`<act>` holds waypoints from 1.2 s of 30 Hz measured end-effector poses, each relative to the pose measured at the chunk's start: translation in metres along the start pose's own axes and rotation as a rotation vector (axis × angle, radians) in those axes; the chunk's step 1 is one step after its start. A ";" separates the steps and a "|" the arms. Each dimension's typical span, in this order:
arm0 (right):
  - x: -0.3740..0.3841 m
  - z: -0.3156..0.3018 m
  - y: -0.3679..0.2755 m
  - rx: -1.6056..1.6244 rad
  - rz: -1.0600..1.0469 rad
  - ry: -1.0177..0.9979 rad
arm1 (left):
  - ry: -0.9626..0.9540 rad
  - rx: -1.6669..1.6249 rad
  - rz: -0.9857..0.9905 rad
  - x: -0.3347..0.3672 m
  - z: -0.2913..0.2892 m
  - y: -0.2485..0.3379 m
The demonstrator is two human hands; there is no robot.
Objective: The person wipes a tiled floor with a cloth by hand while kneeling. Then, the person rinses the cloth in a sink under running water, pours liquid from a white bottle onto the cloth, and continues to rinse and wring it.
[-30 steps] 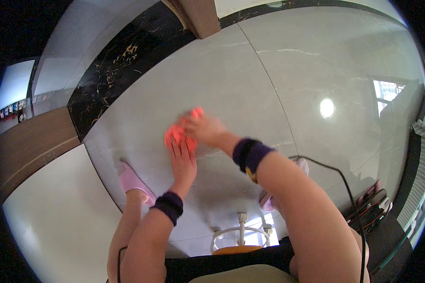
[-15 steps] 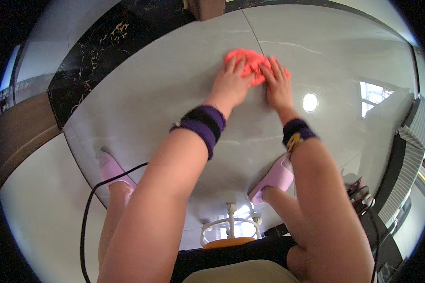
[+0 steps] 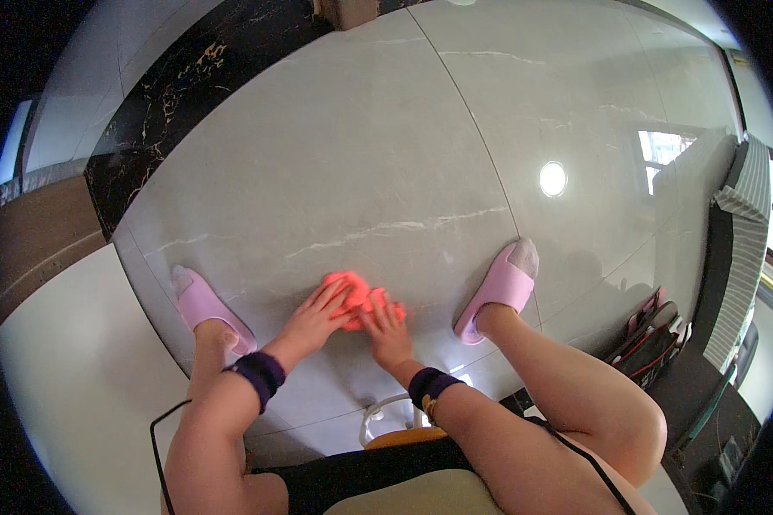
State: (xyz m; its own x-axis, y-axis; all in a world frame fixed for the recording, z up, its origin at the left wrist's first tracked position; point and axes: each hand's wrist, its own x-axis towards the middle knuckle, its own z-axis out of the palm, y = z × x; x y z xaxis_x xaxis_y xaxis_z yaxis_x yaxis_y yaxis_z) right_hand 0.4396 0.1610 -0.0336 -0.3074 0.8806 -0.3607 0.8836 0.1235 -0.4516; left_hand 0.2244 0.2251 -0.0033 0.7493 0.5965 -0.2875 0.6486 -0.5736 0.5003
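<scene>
Head view now: the left hand [image 3: 312, 326] lies open, fingers stretched over a crumpled coral-red cloth [image 3: 349, 290]; the right hand [image 3: 390, 336], open too, presses its near right side against glossy grey marbled floor tiles [image 3: 318, 172]. Outside both hands, smooth pink open-toed slippers [image 3: 501, 285] each hold a foot [image 3: 523, 257].

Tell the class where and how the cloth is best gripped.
The cloth is probably best taken by its uncovered far folds, from above: it lies bunched on the floor, giving something to pinch, while the hands cover its sides.
</scene>
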 end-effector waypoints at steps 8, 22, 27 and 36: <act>0.147 -0.053 0.016 0.137 -0.447 0.116 | 0.237 0.081 -0.414 0.029 -0.013 -0.050; 0.156 -0.055 0.037 0.058 -0.284 0.359 | 0.311 0.051 -0.363 0.088 -0.021 -0.056; 0.011 0.019 0.019 0.089 -0.159 0.206 | 0.193 -0.051 -0.280 0.007 0.043 0.023; 0.080 0.017 -0.017 0.102 -0.278 0.221 | 0.379 0.024 -0.314 -0.014 0.030 -0.033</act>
State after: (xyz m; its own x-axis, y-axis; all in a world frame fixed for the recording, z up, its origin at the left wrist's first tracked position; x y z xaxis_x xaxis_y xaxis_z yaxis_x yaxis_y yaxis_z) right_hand 0.3939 0.2213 -0.0688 -0.4374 0.8987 -0.0326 0.7339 0.3358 -0.5905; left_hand 0.1969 0.2189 -0.0398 0.4188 0.9024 -0.1016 0.8414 -0.3435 0.4171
